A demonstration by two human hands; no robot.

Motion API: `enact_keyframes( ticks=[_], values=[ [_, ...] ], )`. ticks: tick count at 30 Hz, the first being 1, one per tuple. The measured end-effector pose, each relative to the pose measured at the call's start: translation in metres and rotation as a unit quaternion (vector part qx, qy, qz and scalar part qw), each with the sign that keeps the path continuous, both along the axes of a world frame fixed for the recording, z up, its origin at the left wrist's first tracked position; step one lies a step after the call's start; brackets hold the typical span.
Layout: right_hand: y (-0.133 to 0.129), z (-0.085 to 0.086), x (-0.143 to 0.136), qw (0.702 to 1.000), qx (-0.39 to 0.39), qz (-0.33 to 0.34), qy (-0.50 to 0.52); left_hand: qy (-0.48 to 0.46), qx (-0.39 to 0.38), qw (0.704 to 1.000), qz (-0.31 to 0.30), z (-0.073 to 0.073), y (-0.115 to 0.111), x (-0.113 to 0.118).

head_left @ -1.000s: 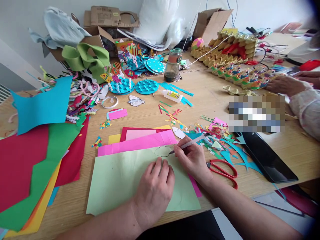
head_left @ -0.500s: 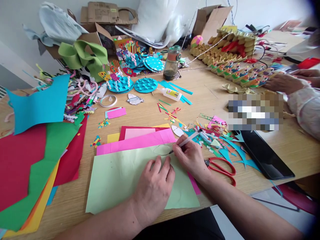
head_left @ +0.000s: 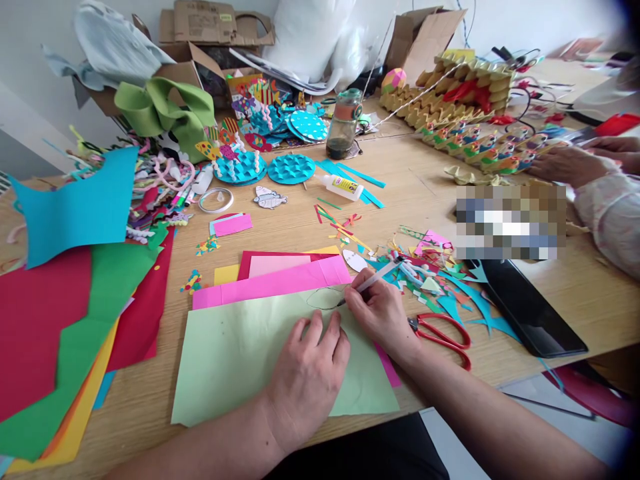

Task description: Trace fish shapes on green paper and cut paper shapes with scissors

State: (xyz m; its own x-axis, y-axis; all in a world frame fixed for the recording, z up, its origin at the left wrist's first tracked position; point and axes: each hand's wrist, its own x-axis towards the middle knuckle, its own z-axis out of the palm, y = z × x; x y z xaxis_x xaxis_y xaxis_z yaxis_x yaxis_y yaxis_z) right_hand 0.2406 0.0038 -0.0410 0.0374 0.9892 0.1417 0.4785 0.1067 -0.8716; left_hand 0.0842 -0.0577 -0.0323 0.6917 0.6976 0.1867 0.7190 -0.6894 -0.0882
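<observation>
Pale green paper, a large rectangular sheet point(head_left: 230, 360), lies on the light wood-grained table point(head_left: 410, 183) directly in front of the person, overlapping a bright pink sheet point(head_left: 270, 281) that shows along its far edge and at its right side. The left hand point(head_left: 311, 373) rests palm down on the green sheet, its fingers slightly spread and bent, their tips just below a thin, dark, pointed-oval outline point(head_left: 323, 308) drawn near the far edge. The right hand point(head_left: 380, 310) pinches a slim, whitish pen with a dark tip point(head_left: 377, 277) between thumb and forefinger; how its remaining fingers lie is partly hidden. The pen slants up and to the right, its tip at the right part of the outline. Just beyond the right hand lies a small white leaf-shaped cutout point(head_left: 355, 260), near a scatter of multicoloured paper scraps point(head_left: 425, 283). Red-handled scissors point(head_left: 445, 343) lie right beside the right wrist, and farther right is a black, glossy phone point(head_left: 527, 310). Across the table, a clear glue bottle with a yellow label point(head_left: 344, 187) lies on its side near a blue, dimpled disc point(head_left: 291, 169). At far right, a co-worker's hand point(head_left: 567, 165) extends from a pale, patterned sleeve point(head_left: 610, 207).
</observation>
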Motion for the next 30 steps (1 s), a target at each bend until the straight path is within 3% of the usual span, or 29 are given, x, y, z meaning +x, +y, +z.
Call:
enact_keyframes(
  ticks=[30],
  values=[
    [-0.0013,-0.0004,0.0004,1.0,-0.01,0.0,0.004,0.003,-0.004,1.0,-0.001,0.0012,0.0003,0.0001]
  ],
)
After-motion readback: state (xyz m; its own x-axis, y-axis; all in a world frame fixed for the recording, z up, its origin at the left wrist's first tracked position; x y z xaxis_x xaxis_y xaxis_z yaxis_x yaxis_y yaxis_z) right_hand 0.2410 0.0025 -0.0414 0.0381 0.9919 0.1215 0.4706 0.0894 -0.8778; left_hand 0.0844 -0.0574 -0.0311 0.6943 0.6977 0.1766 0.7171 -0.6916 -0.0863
